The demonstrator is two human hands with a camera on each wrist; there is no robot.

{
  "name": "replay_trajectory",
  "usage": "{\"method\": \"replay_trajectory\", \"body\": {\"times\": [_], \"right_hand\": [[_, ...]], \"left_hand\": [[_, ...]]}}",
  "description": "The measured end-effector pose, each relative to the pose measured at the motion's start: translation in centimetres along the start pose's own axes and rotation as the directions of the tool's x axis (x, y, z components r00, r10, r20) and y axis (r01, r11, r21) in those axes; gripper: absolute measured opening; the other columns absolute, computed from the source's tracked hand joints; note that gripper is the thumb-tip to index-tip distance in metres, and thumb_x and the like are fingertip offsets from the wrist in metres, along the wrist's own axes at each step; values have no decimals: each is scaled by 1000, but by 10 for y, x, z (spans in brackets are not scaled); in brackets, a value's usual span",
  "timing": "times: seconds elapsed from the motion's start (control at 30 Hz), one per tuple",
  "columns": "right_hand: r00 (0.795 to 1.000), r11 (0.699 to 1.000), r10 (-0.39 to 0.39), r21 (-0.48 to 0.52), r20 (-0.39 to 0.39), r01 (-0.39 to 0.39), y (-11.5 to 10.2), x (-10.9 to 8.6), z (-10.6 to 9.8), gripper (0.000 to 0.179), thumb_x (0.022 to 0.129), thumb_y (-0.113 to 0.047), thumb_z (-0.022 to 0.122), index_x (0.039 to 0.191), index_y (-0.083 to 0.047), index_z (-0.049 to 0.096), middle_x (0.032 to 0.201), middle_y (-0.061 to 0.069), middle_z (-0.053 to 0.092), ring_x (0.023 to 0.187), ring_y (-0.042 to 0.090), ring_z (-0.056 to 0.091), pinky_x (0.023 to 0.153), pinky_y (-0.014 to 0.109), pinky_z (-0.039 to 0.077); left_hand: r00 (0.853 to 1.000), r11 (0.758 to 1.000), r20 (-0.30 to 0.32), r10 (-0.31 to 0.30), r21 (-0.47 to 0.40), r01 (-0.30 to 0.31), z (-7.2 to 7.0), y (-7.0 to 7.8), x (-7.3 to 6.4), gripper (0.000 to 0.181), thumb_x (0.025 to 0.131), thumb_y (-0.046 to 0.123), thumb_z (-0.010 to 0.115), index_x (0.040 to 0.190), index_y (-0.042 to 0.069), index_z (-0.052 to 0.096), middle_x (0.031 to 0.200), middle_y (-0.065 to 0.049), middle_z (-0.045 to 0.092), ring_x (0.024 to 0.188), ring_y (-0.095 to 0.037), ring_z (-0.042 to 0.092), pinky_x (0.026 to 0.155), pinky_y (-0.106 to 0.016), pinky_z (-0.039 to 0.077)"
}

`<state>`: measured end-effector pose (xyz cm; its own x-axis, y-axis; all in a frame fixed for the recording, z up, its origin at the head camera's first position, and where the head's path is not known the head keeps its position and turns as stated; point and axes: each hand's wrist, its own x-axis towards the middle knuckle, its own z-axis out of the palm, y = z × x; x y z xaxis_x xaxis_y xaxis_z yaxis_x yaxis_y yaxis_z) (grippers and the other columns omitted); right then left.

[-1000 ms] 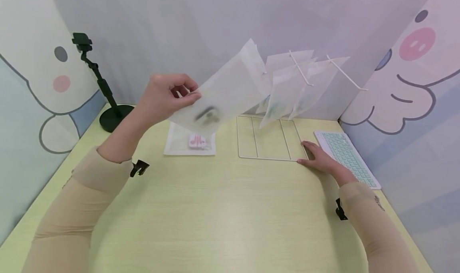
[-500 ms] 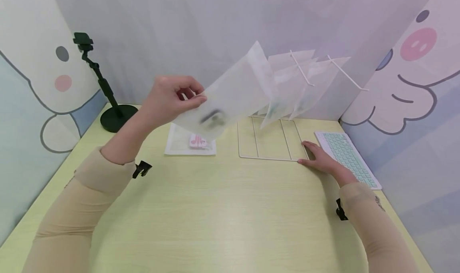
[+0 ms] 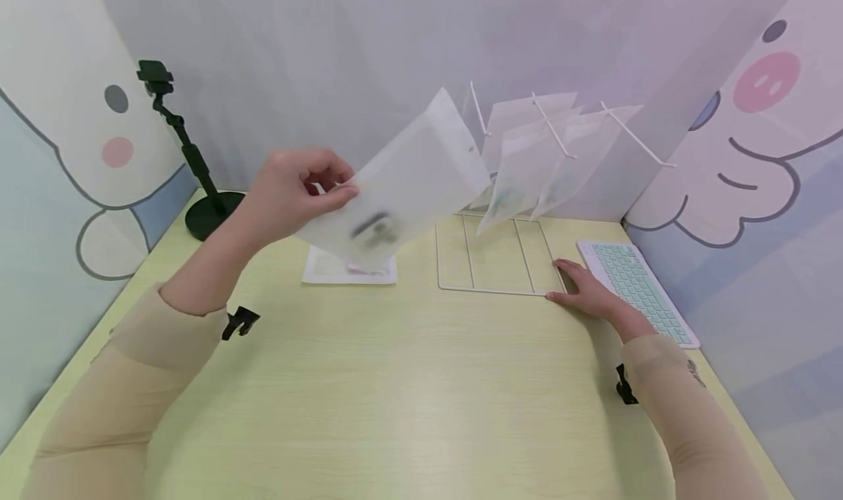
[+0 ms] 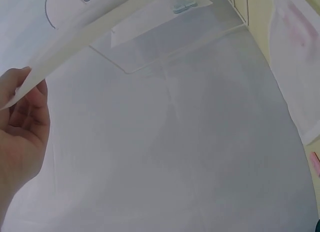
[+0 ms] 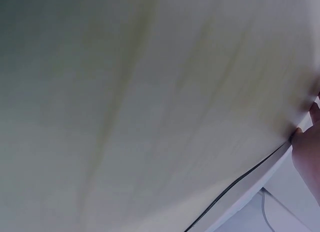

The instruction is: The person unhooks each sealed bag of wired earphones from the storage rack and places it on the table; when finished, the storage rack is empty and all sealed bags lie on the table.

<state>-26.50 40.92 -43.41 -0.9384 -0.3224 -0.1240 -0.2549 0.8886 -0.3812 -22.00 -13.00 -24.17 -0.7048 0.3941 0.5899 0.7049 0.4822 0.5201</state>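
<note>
In the head view my left hand (image 3: 296,192) pinches the left edge of a translucent white zip bag (image 3: 411,185), held tilted in the air. A small dark and greenish item shows blurred through it, and a small hole sits near its top corner. In the left wrist view the same hand (image 4: 25,127) grips the bag's edge (image 4: 75,46). My right hand (image 3: 582,289) rests at the near right corner of the white wire rack base (image 3: 487,290), thumb and forefinger spread against the wire. White prongs (image 3: 552,125) rise above, and several similar bags (image 3: 527,163) hang there.
Another white bag (image 3: 316,269) lies on the table, partly covered by the held one. A mint keyboard (image 3: 635,288) is beside my right hand. Behind my left arm stands a black phone stand (image 3: 191,152). Padded walls enclose the table (image 3: 408,397).
The held bag shifts slightly right, then back left and down with my left hand, leaving the leftmost prong in plain sight. My right hand stays at the rack base.
</note>
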Motion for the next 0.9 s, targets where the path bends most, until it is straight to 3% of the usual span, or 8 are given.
{"method": "replay_trajectory", "body": {"times": [0.3, 0.5, 0.67, 0.9], "right_hand": [[1000, 1000, -4, 4, -5, 4, 5, 2, 3, 86, 86, -43, 65, 146, 4, 23, 150, 29, 20, 138, 47, 16, 111, 60, 15], [1000, 1000, -9, 16, -6, 9, 6, 4, 3, 87, 86, -43, 66, 147, 3, 23, 151, 28, 20, 139, 46, 15, 111, 59, 15], [1000, 1000, -10, 9, -5, 10, 6, 3, 2, 87, 86, -42, 66, 146, 4, 23, 150, 30, 20, 138, 47, 16, 111, 60, 15], [1000, 1000, -7, -1, 7, 7, 4, 3, 1, 87, 87, -42, 65, 146, 4, 22, 150, 30, 19, 138, 48, 16, 110, 60, 15]], "left_hand": [[997, 998, 50, -58, 35, 56, -7, -5, -26, 28, 84, 11, 71, 109, 12, 61, 81, 1, 69, 62, -6, 56, 56, -16, 46], [999, 995, 47, 19, 101, -24, -11, -9, -44, 31, 81, 6, 73, 110, 15, 67, 80, 3, 67, 57, -5, 49, 54, -13, 41], [995, 986, 25, 101, 128, -103, -13, -14, -59, 38, 76, -5, 74, 109, 14, 72, 100, 0, 71, 60, -1, 46, 58, -10, 40], [997, 983, 36, 70, 169, -75, -20, -21, -82, 47, 73, -7, 75, 115, 13, 69, 115, -6, 67, 71, 1, 49, 56, -12, 38]]}}
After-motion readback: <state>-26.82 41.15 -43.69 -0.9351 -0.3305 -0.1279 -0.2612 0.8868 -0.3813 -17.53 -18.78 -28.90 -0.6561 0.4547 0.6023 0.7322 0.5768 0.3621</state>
